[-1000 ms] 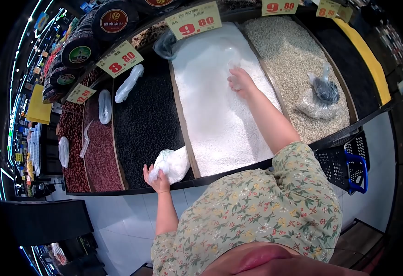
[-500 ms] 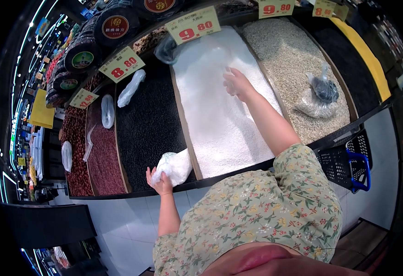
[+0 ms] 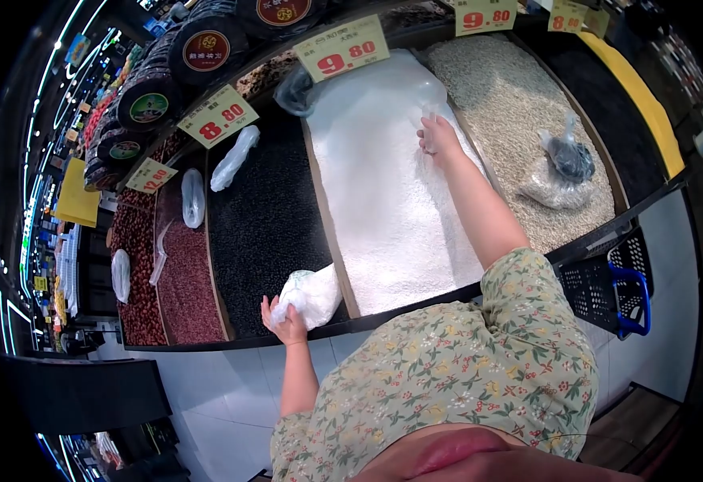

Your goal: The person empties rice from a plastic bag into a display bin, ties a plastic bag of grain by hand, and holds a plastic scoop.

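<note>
White-filled bag [image 3: 317,297]: rested at the front of the black grain bin [image 3: 267,217], right by the divider [image 3: 329,209]. Its gathered end is held in the left hand [image 3: 289,326]: thumb laid over the plastic, other fingers partly spread around it. Whether a knot is tied can't be told.

Clear bag [image 3: 423,86]: gripped by the right hand [image 3: 441,138], its plastic apparently pinched between thumb and curled fingers; exact contact is hidden. It is held over the upper part of the white grains [image 3: 399,217] and looks puffed out.

Status, as judged: one bag is filled, closure unconfirmed. No contents can be made out in the clear one, so its filling reads as not done. Plenty of white grain is left in the bin. Another bundle [image 3: 558,190] is set on the beige grains [image 3: 488,104], touched by neither hand.
</note>
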Motion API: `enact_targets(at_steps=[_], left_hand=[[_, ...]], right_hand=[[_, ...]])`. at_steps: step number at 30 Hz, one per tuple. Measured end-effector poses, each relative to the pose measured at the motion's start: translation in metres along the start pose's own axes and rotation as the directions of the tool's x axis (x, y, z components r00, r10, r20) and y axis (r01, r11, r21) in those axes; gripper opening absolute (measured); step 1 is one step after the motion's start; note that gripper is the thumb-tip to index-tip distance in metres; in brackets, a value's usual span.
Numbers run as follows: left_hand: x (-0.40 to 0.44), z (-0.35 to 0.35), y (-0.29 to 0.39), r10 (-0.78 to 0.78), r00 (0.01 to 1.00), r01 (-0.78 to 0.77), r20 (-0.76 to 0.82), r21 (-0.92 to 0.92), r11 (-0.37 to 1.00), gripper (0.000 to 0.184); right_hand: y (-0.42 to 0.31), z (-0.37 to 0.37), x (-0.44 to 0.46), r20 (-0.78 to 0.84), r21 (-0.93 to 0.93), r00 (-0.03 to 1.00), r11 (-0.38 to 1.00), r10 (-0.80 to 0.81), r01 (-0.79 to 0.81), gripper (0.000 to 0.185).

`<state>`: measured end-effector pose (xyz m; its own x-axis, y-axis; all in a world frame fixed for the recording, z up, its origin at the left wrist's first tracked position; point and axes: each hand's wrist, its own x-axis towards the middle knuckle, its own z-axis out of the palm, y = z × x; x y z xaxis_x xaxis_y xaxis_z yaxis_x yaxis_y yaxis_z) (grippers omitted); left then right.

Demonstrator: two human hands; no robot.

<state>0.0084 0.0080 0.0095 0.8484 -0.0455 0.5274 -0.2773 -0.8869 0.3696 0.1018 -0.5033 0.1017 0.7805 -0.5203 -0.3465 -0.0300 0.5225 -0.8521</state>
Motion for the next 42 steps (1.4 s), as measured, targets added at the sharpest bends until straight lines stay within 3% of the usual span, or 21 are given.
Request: enact_targets(at_steps=[3,22,24,28,30,34,42], left_hand=[[0.001,-0.002,-0.001,0.055,0.998,-0.057,0.017,0.089,0.994,0.046],[0.002,-0.007,0.007,-0.054,0.994,0.053,0.097,0.019,0.998,0.053],[0.003,-0.010,0.013,0.007,0.997,-0.011,0.073,0.050,0.999,0.041],[0.003,-0.009,0.012,0.002,0.997,-0.007,0.080,0.051,0.999,0.042],[0.002,-0.007,0.009,-0.047,0.996,0.046,0.072,0.015,0.999,0.054],[0.000,-0.005,0.004,-0.039,0.997,0.038,0.072,0.011,0.999,0.054],[0.004,-0.010,0.012,0.016,0.996,-0.021,0.088,0.059,0.998,0.044]], right_hand=[[-0.001,-0.002,0.009,-0.024,0.028,0.999,0.999,0.021,-0.020,0.023],[0.001,0.009,0.038,-0.039,0.077,0.997,0.995,0.060,-0.057,0.026],[0.001,0.008,0.043,-0.017,0.082,0.999,0.996,0.034,-0.033,0.028],[-0.004,0.010,0.056,0.003,0.089,0.999,0.995,0.047,-0.047,0.027],[-0.007,0.012,0.062,-0.019,0.139,0.997,0.987,0.079,-0.076,0.025],[-0.013,0.019,0.072,-0.021,0.193,0.992,0.974,0.123,-0.117,0.025],[-0.014,0.048,0.086,0.169,0.078,0.974,0.983,0.151,-0.166,0.028]])
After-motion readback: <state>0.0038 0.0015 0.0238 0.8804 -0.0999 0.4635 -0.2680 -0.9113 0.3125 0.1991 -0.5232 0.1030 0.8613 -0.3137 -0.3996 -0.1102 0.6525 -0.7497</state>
